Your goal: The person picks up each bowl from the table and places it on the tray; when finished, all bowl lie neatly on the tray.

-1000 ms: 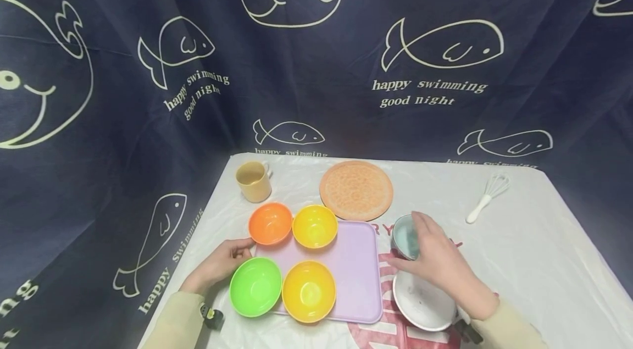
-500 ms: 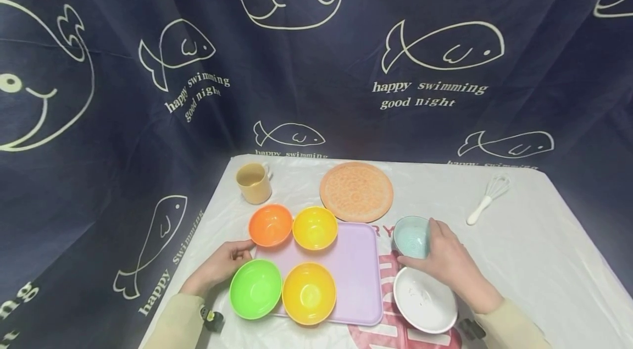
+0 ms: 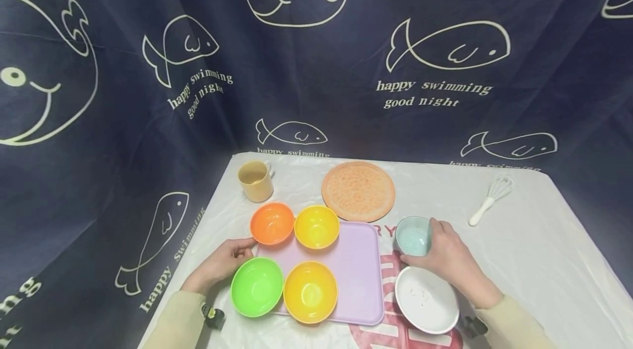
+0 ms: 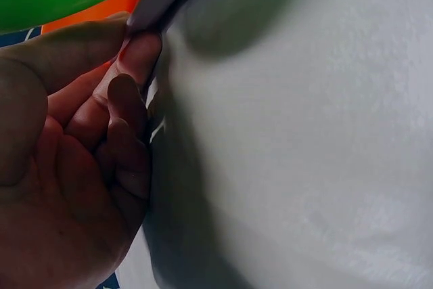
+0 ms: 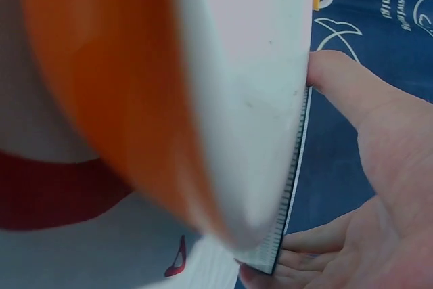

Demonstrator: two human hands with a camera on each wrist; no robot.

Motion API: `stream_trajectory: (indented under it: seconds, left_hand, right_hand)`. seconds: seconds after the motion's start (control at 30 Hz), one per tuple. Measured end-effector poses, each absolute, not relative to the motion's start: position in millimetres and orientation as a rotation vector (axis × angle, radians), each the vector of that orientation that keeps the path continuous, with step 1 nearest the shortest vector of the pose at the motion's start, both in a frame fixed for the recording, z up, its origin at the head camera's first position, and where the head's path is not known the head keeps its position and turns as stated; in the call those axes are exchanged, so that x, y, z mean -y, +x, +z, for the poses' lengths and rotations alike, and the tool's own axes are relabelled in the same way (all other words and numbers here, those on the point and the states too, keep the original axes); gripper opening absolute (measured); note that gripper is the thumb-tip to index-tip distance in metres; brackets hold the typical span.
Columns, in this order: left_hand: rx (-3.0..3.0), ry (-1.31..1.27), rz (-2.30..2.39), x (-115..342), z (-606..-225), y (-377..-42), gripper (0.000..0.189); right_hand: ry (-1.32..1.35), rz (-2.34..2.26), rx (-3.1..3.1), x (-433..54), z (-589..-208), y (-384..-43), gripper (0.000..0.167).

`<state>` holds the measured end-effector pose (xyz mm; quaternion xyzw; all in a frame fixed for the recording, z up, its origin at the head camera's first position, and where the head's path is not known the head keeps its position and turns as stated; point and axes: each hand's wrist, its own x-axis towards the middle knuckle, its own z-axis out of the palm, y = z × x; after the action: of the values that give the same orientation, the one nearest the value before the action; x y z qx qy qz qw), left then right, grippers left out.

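Note:
In the head view my left hand (image 3: 225,264) is at the left edge of a lilac tray (image 3: 358,272), its thumb and forefinger pinching that edge in the left wrist view. On the tray sit an orange bowl (image 3: 272,223), a green bowl (image 3: 257,287) and two yellow bowls, one farther back (image 3: 317,227) and one nearer (image 3: 310,292). My right hand (image 3: 452,255) grips a light blue bowl (image 3: 412,236) from its right side, thumb toward me and fingers beyond. Just nearer stands a white bowl (image 3: 426,299), orange outside in the right wrist view.
A yellow mug (image 3: 255,181) stands at the back left of the white-covered table (image 3: 534,250). A round orange-brown mat (image 3: 358,191) lies behind the tray. Toward the back right is a white whisk (image 3: 491,200). A dark blue printed curtain (image 3: 346,74) hangs behind the table.
My right hand has shifted from over the light blue bowl to its right side, uncovering more of its inside. The left hand stays at the tray edge. The head view has moved slightly.

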<state>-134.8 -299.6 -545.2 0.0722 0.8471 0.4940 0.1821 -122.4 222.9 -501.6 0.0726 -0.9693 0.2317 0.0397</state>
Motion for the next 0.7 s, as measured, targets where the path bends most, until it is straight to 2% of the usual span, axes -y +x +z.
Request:
stream_trajectory:
  seconds: [0.37, 0.7]
  left_hand:
    - [-2.336, 0.221, 1.447, 302.4, -544.0, -135.4, 0.056]
    - [-2.366, 0.220, 1.434, 302.9, -544.8, -136.0, 0.055]
  right_hand:
    - [0.290, 0.683, 2.928, -227.5, -481.4, -130.5, 0.122]
    - [0.472, 0.689, 2.970, -183.4, -460.9, -154.6, 0.115]
